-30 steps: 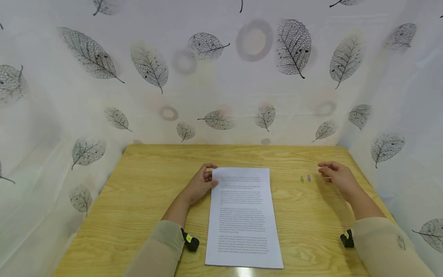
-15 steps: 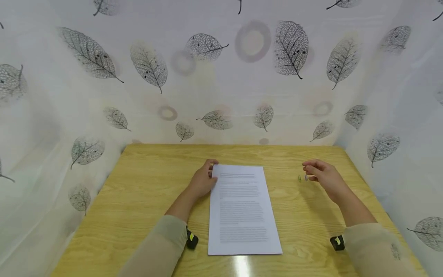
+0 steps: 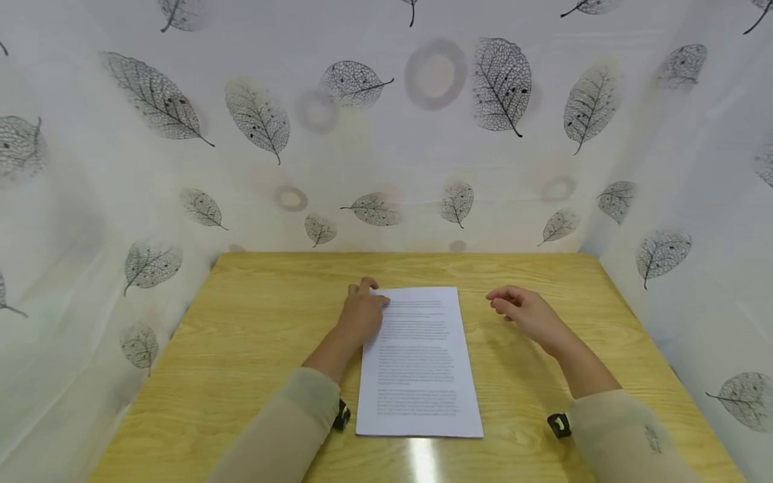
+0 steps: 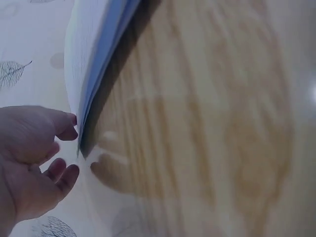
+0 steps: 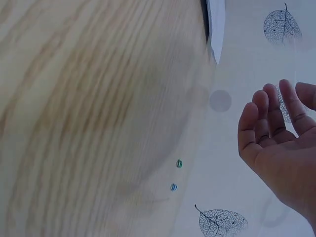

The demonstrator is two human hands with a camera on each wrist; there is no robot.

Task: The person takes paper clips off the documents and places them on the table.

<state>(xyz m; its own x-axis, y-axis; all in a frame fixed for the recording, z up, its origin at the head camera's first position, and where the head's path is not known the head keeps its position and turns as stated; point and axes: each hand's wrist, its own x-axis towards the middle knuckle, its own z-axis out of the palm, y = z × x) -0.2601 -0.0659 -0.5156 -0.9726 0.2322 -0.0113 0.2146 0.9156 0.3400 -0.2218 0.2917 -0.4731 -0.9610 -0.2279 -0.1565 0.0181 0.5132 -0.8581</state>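
A stack of printed paper (image 3: 417, 362) lies on the wooden table in front of me. At its upper left corner is my left hand (image 3: 364, 315), thumb over the top sheet and fingers by the edge. In the left wrist view the left hand (image 4: 34, 153) has thumb and fingers apart at the stack's corner, and the stacked sheets (image 4: 101, 54) show slightly spread edges. My right hand (image 3: 524, 312) is raised right of the stack, fingers loosely bent, holding nothing. A green paper clip (image 5: 179, 163) and a blue paper clip (image 5: 173, 187) lie on the table, hidden in the head view.
The wooden table (image 3: 260, 322) is closed in at the back and sides by a white curtain (image 3: 386, 147) printed with leaves. A black wrist camera (image 3: 559, 425) sits at the right sleeve, another (image 3: 341, 416) at the left.
My right hand has moved left, past the paper clips and toward the stack. The left hand has slid further over the paper's corner. The stack sits slightly higher and further left in view.
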